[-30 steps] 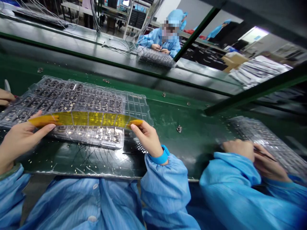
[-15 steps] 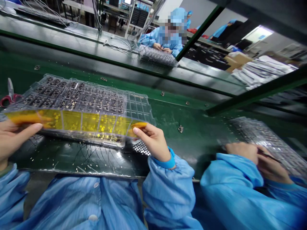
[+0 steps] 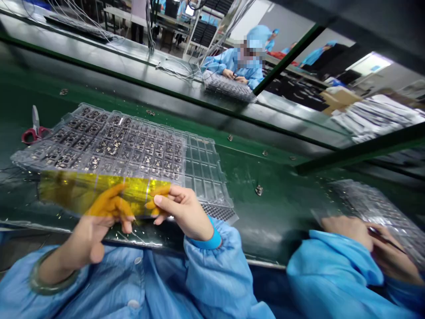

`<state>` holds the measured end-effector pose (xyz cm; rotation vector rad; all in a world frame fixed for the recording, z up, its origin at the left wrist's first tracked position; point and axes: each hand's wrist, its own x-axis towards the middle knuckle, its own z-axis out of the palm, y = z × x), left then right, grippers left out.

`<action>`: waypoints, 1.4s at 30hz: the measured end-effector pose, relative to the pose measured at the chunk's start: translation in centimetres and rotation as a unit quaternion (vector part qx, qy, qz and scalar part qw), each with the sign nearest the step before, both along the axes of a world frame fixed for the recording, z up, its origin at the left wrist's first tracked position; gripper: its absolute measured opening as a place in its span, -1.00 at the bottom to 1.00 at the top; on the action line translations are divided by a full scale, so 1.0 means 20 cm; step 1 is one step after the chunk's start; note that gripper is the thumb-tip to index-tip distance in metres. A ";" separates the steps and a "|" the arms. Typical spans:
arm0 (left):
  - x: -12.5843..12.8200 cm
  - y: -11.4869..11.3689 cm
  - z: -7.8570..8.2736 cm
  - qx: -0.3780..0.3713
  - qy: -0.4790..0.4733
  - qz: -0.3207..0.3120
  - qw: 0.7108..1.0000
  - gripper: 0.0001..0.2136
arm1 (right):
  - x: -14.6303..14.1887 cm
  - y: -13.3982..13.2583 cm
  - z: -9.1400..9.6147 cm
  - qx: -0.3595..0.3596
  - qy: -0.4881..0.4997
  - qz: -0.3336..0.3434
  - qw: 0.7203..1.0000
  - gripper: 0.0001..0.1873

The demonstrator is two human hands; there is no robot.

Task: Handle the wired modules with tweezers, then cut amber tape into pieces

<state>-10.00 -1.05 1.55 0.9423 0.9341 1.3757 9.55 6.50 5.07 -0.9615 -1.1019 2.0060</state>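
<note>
Left hand has let go of the yellow film strip; it's now behind it, fingers loosely spread, visible through the film. Right hand still pinches the right end. Strip has dropped nearer, across the near side of the clear tray, left end free. Right pinch alone seems to carry it now. Scissors lie left, just beside the tray.

The white-buttoned blue smock is worn with a greenish bangle
</note>
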 end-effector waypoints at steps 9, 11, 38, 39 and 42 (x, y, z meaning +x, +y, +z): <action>0.17 -0.02 0.05 -0.148 0.118 0.108 0.976 -0.68 | -0.09 -0.03 -0.04 -0.010 -0.010 0.045 0.999 -0.61; 0.18 -0.02 0.06 -0.162 0.143 0.109 0.970 -0.66 | -0.09 -0.02 -0.05 -0.010 -0.015 0.045 0.999 -0.59; 0.19 -0.01 -0.01 -0.180 0.139 0.118 0.967 -0.68 | -0.05 -0.03 -0.07 -0.016 -0.041 0.003 0.999 -0.65; 0.19 -0.01 -0.01 -0.179 0.138 0.115 0.967 -0.67 | -0.05 -0.03 -0.07 -0.017 -0.042 0.001 0.999 -0.65; 0.18 -0.01 -0.02 -0.188 0.137 0.108 0.967 -0.65 | -0.06 -0.03 -0.06 -0.022 -0.045 0.000 0.999 -0.64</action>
